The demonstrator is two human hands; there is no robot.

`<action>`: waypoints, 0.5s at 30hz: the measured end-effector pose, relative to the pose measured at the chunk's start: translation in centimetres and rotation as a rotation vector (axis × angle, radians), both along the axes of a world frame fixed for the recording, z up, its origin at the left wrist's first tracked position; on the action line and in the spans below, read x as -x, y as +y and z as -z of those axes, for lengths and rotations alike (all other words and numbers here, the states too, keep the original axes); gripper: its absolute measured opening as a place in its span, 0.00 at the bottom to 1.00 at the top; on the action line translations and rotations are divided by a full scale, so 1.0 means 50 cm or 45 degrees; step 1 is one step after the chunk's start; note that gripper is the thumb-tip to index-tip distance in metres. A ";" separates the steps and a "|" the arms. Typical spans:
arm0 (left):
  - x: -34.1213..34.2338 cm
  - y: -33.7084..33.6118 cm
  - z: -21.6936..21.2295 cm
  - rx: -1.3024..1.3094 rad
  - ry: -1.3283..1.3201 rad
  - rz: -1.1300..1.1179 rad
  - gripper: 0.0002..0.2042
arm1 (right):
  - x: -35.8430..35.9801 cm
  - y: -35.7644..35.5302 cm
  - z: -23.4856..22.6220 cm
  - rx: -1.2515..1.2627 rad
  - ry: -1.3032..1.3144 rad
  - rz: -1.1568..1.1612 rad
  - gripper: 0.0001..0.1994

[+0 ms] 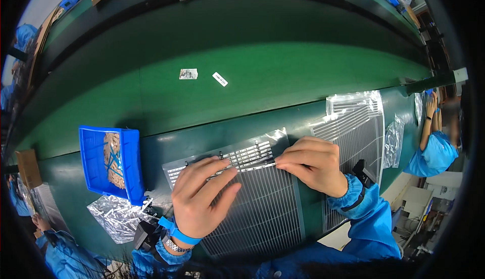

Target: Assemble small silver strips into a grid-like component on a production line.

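A clear plastic sheet with dark stripes (252,203) lies in front of me. Across its upper part run several narrow white strips with black marks (247,152). My left hand (202,190) rests over the left part of these strips, fingers stretched out and thumb apart. At the strips' right end, my right hand (313,163) pinches the tip of the lowest white strip between thumb and fingers. Its other fingers are curled. Part of the strips is hidden under my left hand.
A blue bin (134,165) with small tan pieces stands to the left, beside a clear bag of white pieces (118,218). More striped sheets (356,127) lie to the right. Two small labels (188,74) are on the green surface (283,61). Co-workers sit at both sides.
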State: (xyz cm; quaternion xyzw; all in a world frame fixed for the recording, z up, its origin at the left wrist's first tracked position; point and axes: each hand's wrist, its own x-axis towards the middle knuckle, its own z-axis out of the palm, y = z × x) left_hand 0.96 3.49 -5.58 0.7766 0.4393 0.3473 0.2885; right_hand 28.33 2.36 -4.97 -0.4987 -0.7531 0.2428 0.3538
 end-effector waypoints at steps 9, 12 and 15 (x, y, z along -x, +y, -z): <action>-0.005 0.005 0.019 -0.003 0.151 0.034 0.12 | -0.013 0.008 0.022 0.071 -0.075 -0.040 0.12; -0.004 0.006 0.015 0.020 0.158 0.026 0.11 | -0.008 0.011 0.019 0.094 -0.079 -0.030 0.12; -0.004 0.004 0.017 0.020 0.141 0.036 0.11 | -0.011 0.008 0.019 0.099 -0.090 -0.037 0.13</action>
